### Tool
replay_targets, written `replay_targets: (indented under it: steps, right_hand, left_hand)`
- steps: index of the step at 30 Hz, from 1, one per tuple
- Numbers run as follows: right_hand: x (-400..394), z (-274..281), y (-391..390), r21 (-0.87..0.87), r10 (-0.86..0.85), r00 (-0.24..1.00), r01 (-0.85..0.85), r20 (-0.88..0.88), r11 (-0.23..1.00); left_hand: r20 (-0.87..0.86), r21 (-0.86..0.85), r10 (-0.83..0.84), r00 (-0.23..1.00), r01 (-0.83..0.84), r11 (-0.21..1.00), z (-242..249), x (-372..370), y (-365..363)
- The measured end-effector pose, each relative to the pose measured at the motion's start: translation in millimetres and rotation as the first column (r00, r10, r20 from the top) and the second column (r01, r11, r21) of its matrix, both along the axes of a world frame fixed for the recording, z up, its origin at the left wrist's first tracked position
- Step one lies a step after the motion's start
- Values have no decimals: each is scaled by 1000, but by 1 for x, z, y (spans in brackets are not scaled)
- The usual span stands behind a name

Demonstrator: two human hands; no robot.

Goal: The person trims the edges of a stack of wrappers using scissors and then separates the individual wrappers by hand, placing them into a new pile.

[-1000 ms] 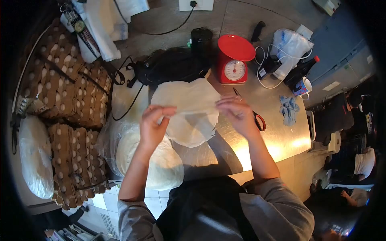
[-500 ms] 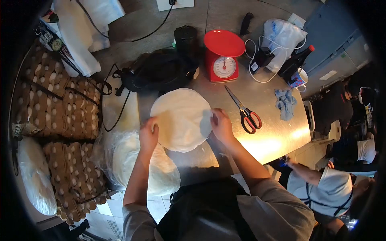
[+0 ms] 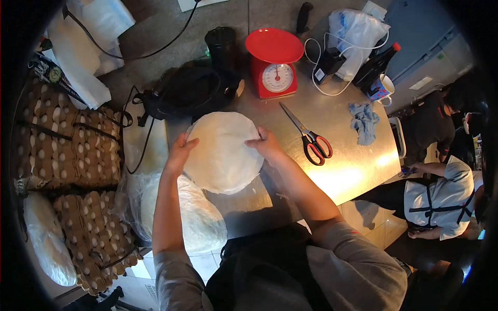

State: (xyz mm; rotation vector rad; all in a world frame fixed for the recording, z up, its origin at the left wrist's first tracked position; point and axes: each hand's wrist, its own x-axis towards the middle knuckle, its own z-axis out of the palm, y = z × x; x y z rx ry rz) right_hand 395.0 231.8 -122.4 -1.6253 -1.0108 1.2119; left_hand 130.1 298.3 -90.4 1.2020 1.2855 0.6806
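Note:
A round, flat white disc (image 3: 224, 155) is held over the metal table between both hands. My left hand (image 3: 181, 151) grips its left edge, thumb on top and fingers at the rim. At the right edge my right hand (image 3: 265, 144) pinches it the same way, thumb on the upper face. Clear plastic with pale round pieces (image 3: 194, 215) lies just below and left of the disc. Scissors with black and red handles (image 3: 315, 147) rest to the right of my right hand.
Beyond the disc stand a red scale (image 3: 274, 67) and a black appliance (image 3: 189, 93). A blue cloth (image 3: 364, 123), a dark bottle (image 3: 378, 66) and a mug (image 3: 383, 89) are at the right. Egg trays (image 3: 67, 140) fill the left. A co-worker (image 3: 438, 199) stands at the lower right.
Both hands now grip the disc's edges with thumbs on top, where the right hand was at its side with curled fingers. The view has shifted. The co-worker at right has changed posture.

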Motion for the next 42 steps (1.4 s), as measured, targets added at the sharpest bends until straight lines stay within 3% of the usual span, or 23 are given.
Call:
replay_targets:
  steps: [1, 4, 7, 8, 9, 10, 14, 16, 17, 20, 23, 25, 26, 27, 30, 34, 35, 36, 37, 39, 41, 42]
  right_hand:
    - [-1, 6, -1, 8, -31, 978, 33, -206, 999]
    - [14, 13, 7, 51, 165, 812, -165, -560, 985]
    - [11, 17, 20, 88, 138, 941, -117, -308, 989]
    - [7, 6, 21, 191, 181, 980, -193, 79, 963]
    - [2, -15, 23, 257, 158, 876, -299, 456, 919]
    - [-4, -27, 25, 277, 69, 646, -419, 760, 865]
    - [-54, 16, -22, 113, 245, 481, -600, 842, 792]
    - [-60, 5, -40, 95, 354, 423, -743, 834, 663]
    - [-61, -3, -49, 86, 403, 385, -803, 831, 590]
    - [-37, -31, -84, 330, 466, 520, -840, 715, 430]
    - [7, -33, -94, 279, 561, 602, -782, 568, 557]
    - [24, -26, -72, 443, 330, 794, -571, 510, 691]
    - [32, -15, -54, 347, 307, 779, -545, 547, 763]
    - [35, -9, -44, 252, 286, 761, -504, 582, 826]
    - [20, -22, -52, 350, 104, 615, -569, 781, 744]
    - [1, -39, -158, 195, 312, 508, -719, 803, 667]
    - [8, -27, -186, 173, 347, 497, -735, 795, 656]
    - [17, -14, -211, 157, 378, 490, -749, 786, 644]
    - [24, -14, -232, 160, 358, 516, -714, 778, 682]
    - [33, -21, -268, 167, 303, 570, -628, 764, 760]
    - [37, -32, -283, 208, 128, 546, -510, 828, 835]
    - [39, -39, -290, 233, 43, 522, -451, 852, 862]
  left_hand:
    - [98, 28, 11, 995, -14, 1000, 33, 9, -16]
    - [264, -2, 163, 951, -169, 986, 89, -3, -47]
    - [320, 64, 262, 911, -296, 953, 151, -38, -85]
    - [373, 94, 289, 882, -345, 934, 168, -49, -97]
    - [343, 120, 366, 865, -426, 897, 185, -56, -108]
    - [315, 149, 440, 841, -502, 852, 198, -62, -118]
    - [280, 224, 557, 782, -617, 754, 209, -102, -147]
    - [287, 254, 570, 770, -635, 730, 210, -112, -159]
    - [318, 233, 526, 789, -603, 763, 209, -118, -164]
    - [288, 238, 556, 780, -621, 747, 204, -120, -176]
    - [288, 256, 477, 831, -546, 797, 202, -109, -182]
    - [293, 248, 513, 807, -582, 774, 192, -95, -182]
    - [294, 245, 532, 794, -600, 761, 188, -86, -182]
    - [342, 130, 459, 820, -526, 841, 191, -77, -181]
    - [365, 121, 273, 890, -336, 934, 177, -56, -173]
    - [472, 10, 129, 872, -151, 988, 173, -15, -163]
    - [412, -62, 172, 895, -161, 985, 170, -7, -161]
    - [424, -13, 77, 903, -79, 997, 162, 1, -159]
    - [431, 43, -24, 902, 6, 999, 150, 11, -155]
    - [466, -1, -81, 881, 91, 996, 147, 43, -152]
    - [512, -200, 16, 859, 101, 975, 155, 89, -153]
    - [547, -198, -3, 837, 132, 971, 161, 105, -152]
